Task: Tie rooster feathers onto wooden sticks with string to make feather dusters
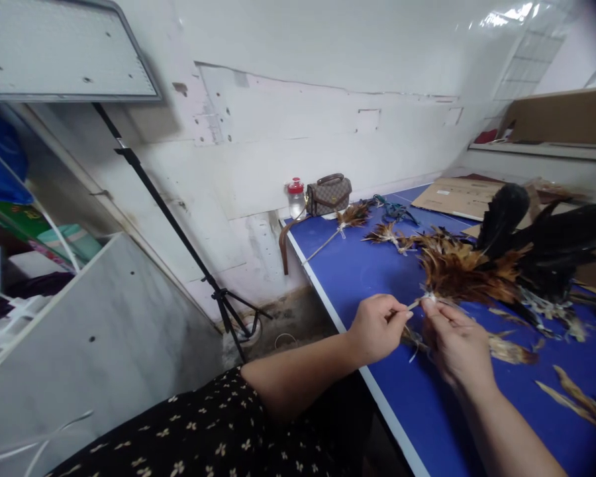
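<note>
My left hand [377, 328] is closed in a pinch on the thin stick end of a brown feather bundle [459, 271], just over the near edge of the blue table [357, 265]. My right hand [454, 341] is closed too, its fingertips pressed on the white binding where the feathers meet the stick. The bundle fans out to the upper right, away from both hands. Loose brown feathers [509, 350] lie on the table beside my right hand.
A pile of black feathers [551, 245] lies at the right. Finished feather sticks [350, 217], a small brown handbag [328, 194] and a red-capped jar [296, 197] sit at the table's far end. Cardboard sheets [457, 197] lie beyond. A black tripod [189, 248] stands left.
</note>
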`<state>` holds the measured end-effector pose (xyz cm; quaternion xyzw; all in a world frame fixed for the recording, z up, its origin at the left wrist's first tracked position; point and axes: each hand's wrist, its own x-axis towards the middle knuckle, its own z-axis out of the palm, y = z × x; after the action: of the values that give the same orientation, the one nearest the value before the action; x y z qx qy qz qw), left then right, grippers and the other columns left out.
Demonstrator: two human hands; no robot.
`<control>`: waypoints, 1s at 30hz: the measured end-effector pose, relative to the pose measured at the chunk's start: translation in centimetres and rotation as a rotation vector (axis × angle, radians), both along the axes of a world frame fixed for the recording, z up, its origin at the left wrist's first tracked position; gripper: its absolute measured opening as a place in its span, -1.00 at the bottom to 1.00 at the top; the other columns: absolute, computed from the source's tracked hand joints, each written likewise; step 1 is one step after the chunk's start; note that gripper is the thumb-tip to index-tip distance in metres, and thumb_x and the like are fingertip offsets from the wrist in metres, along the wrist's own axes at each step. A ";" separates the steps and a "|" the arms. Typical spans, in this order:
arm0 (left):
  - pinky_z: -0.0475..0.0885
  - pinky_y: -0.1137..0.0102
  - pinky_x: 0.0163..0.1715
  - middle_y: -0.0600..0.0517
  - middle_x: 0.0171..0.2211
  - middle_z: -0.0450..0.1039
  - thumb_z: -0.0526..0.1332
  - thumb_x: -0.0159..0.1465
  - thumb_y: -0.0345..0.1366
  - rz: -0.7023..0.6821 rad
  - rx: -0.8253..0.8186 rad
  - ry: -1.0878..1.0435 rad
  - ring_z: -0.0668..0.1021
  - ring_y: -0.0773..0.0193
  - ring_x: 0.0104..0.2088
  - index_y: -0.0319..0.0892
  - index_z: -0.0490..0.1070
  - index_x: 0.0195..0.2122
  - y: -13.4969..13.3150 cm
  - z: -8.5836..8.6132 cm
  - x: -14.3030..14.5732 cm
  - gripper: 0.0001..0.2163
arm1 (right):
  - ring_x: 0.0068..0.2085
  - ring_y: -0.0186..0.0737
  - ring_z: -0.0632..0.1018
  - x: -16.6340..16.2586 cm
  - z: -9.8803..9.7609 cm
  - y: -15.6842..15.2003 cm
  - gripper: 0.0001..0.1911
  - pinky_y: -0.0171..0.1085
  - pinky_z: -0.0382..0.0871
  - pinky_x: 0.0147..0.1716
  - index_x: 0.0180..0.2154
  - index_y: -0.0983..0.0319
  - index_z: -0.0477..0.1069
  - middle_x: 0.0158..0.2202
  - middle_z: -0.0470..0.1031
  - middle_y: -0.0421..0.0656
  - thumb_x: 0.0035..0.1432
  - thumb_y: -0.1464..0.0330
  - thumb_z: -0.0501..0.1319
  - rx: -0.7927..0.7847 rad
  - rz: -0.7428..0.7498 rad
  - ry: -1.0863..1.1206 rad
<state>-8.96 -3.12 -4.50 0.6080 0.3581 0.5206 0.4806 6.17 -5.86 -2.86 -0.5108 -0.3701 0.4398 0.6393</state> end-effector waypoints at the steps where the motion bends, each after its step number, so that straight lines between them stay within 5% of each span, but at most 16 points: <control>1: 0.36 0.45 -0.41 -0.01 -0.39 0.51 0.44 0.28 -0.14 0.020 0.052 0.014 0.49 0.37 -0.43 -0.22 0.53 -0.31 0.0 -0.2 0.1 -0.76 | -0.60 -0.42 0.12 0.0 0.1 0.0 -0.44 -0.33 -0.10 -0.65 -0.31 0.23 0.63 -0.62 0.19 -0.33 -0.06 -0.09 0.64 0.000 0.020 0.014; 4: 0.30 0.46 -0.46 0.04 -0.47 0.45 0.43 0.28 -0.08 -0.054 -0.023 -0.056 0.42 0.42 -0.50 -0.22 0.50 -0.31 0.0 0.3 0.0 -0.71 | -0.59 -0.43 0.11 0.1 0.5 -0.3 -0.42 -0.34 -0.10 -0.63 -0.15 0.25 0.68 -0.60 0.16 -0.35 0.00 -0.06 0.63 0.013 0.083 0.064; 8: 0.13 0.52 -0.60 0.11 -0.51 0.40 0.55 0.12 0.03 -0.302 -0.365 -0.262 0.28 0.52 -0.63 -0.20 0.40 -0.30 -0.1 2.4 -0.7 -0.54 | -0.56 -0.44 0.12 0.5 1.1 -0.6 -0.41 -0.36 -0.07 -0.59 -0.02 0.25 0.68 -0.59 0.11 -0.37 0.08 -0.02 0.60 0.053 0.182 0.099; 13: -0.07 0.59 -0.63 0.14 -0.49 0.35 0.63 0.04 -0.10 -0.595 -0.624 -0.412 0.13 0.62 -0.64 -0.17 0.33 -0.29 -0.3 4.0 -1.9 -0.50 | -0.56 -0.44 0.16 0.7 1.5 -0.9 -0.51 -0.37 0.03 -0.57 -0.12 0.25 0.70 -0.59 0.12 -0.36 0.08 0.04 0.62 0.082 0.262 0.109; 20: -0.24 0.53 -0.67 0.16 -0.47 0.20 0.56 0.15 -0.23 -0.867 -0.743 -0.594 0.06 0.62 -0.63 -0.27 0.42 -0.30 -0.7 3.1 -1.2 -0.66 | -0.58 -0.46 0.17 0.3 2.0 -1.1 -0.55 -0.38 0.08 -0.60 -0.29 0.25 0.72 -0.62 0.19 -0.32 -0.11 0.10 0.70 0.085 0.203 0.154; 22: -0.10 0.54 -0.68 0.11 -0.46 0.30 0.59 0.12 -0.17 -0.766 -0.702 -0.565 0.16 0.60 -0.62 -0.28 0.44 -0.31 -0.9 2.7 -0.5 -0.61 | -0.59 -0.46 0.18 0.3 2.0 -0.9 -0.54 -0.39 0.07 -0.62 -0.32 0.25 0.72 -0.64 0.22 -0.31 -0.18 0.11 0.72 0.063 0.139 0.147; 25: 0.15 0.50 -0.65 0.07 -0.48 0.42 0.64 0.01 -0.01 -0.406 -0.537 -0.464 0.32 0.50 -0.61 -0.26 0.45 -0.30 -1.4 2.2 0.5 -0.48 | -0.56 -0.40 0.31 0.1 1.5 -0.3 -0.49 -0.36 0.19 -0.61 -0.35 0.25 0.71 -0.56 0.41 -0.22 -0.30 0.10 0.75 0.041 0.008 0.140; 27: 0.19 0.49 -0.62 0.13 -0.54 0.39 0.64 -0.02 0.07 -0.201 -0.431 -0.399 0.33 0.49 -0.62 -0.24 0.45 -0.27 -1.8 1.9 1.1 -0.42 | -0.52 -0.36 0.38 -0.1 0.9 -0.1 -0.45 -0.35 0.24 -0.58 -0.35 0.25 0.70 -0.49 0.50 -0.17 -0.34 0.08 0.75 0.024 -0.054 0.118; 30: 0.14 0.51 -0.62 0.16 -0.56 0.37 0.60 0.02 0.12 -0.080 -0.377 -0.342 0.29 0.53 -0.63 -0.23 0.42 -0.31 -2.0 1.7 1.4 -0.43 | -0.56 -0.42 0.25 0.0 0.1 0.0 -0.41 -0.38 0.07 -0.62 -0.28 0.26 0.70 -0.56 0.38 -0.25 -0.24 0.01 0.72 -0.002 -0.045 0.023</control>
<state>-7.56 -5.15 -2.83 0.4245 0.3380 0.5205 0.6593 6.14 -5.83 -2.78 -0.5147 -0.3508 0.4315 0.6526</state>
